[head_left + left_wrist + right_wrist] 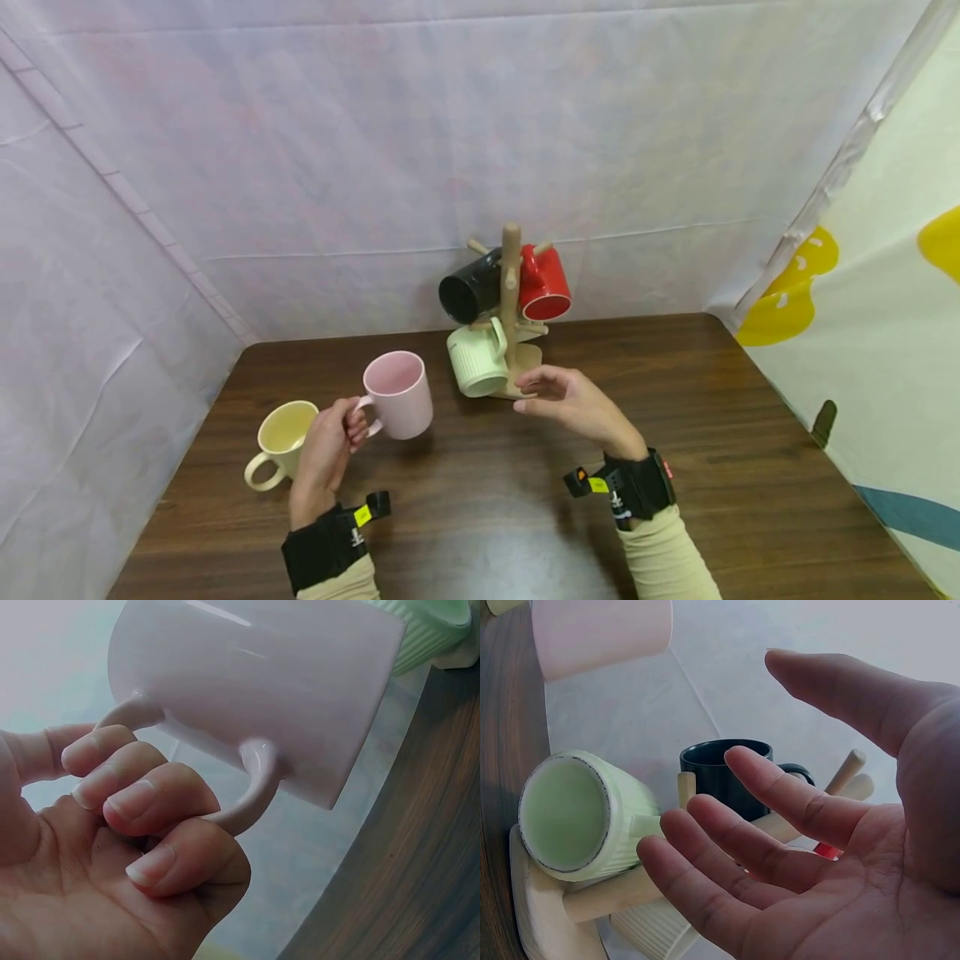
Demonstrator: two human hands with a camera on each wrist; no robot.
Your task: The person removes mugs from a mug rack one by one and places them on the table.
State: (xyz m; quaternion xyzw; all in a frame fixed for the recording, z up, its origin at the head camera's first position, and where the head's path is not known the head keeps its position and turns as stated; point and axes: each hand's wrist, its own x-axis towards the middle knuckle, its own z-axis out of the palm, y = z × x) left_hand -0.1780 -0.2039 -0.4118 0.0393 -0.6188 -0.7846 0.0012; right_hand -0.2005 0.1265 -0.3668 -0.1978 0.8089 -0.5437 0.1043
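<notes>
My left hand (327, 442) grips the handle of a pink mug (405, 408), fingers curled round it in the left wrist view. The mug is upright above the table, left of a wooden mug rack (511, 283). On the rack hang a black mug (472, 287), a red mug (545, 283) and, lower down, a light green ribbed mug (477, 360). My right hand (573, 408) holds nothing, its fingers loosely extended near the rack's base. Another pale ribbed mug (656, 930) hangs behind the rack's post, mostly hidden in the head view.
A yellow mug (285, 433) stands on the dark wooden table (465, 517), just left of my left hand and partly behind it. A white cloth wall (337, 167) rises behind the table's back edge. Bare wooden pegs (846, 771) stick out from the rack.
</notes>
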